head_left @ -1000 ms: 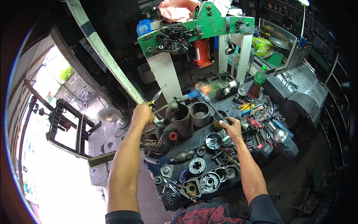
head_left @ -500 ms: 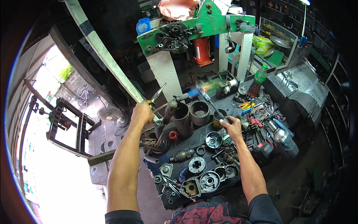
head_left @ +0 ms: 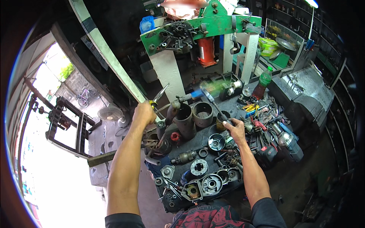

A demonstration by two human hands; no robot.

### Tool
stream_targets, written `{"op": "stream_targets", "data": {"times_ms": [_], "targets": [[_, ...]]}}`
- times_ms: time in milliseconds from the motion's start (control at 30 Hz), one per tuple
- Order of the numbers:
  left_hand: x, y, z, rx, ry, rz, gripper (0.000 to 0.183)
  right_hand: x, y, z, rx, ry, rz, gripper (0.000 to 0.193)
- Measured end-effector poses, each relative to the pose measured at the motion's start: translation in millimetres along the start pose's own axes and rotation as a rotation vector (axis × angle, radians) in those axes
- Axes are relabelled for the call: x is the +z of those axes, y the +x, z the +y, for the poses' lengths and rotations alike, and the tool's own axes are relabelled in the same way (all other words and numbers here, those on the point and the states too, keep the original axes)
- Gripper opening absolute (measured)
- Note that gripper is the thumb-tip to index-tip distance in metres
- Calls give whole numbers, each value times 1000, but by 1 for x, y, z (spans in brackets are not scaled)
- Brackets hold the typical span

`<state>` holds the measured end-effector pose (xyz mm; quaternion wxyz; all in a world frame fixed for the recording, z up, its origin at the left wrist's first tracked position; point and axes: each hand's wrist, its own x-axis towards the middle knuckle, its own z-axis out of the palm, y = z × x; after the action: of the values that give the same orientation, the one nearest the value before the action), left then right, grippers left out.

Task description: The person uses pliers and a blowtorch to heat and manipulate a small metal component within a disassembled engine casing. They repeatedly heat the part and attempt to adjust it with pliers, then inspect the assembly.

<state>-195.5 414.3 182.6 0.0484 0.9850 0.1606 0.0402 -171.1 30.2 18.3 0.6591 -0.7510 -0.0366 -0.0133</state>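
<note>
Fingers of the left hand (head_left: 143,113) are curled shut around a pair of pliers (head_left: 159,95), the tips poking up past the knuckles, just as they were a second ago. Over on the right hand (head_left: 235,128), fingers are pinched on the handle of a long screwdriver (head_left: 213,106); its shaft has swung up and leftward since the earlier views, blue end now near the white press column (head_left: 169,74). Below, the black workbench (head_left: 171,201) stays crowded: two grey cylinder sleeves (head_left: 194,116) beside the tool, then the small round bearing housing (head_left: 216,141) under the right hand, unmoved. So, to my eye, tool repositioning only, no part lifted yet.
</note>
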Motion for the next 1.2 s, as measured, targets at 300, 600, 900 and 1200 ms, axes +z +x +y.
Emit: {"op": "stream_targets", "data": {"times_ms": [300,600,900,1200], "targets": [[2,3,-2,3,10,-21,36,-1,1,-4,49,-14,-21,30],[1,2,-1,-9,9,-27,35,10,-10,-58,247,131,-83,31],[-1,1,1,-8,10,-34,36,51,-36,-98,336,264,-62,29],[3,2,-2,14,6,-4,32,66,-39,-104,323,285,-58,30]]}}
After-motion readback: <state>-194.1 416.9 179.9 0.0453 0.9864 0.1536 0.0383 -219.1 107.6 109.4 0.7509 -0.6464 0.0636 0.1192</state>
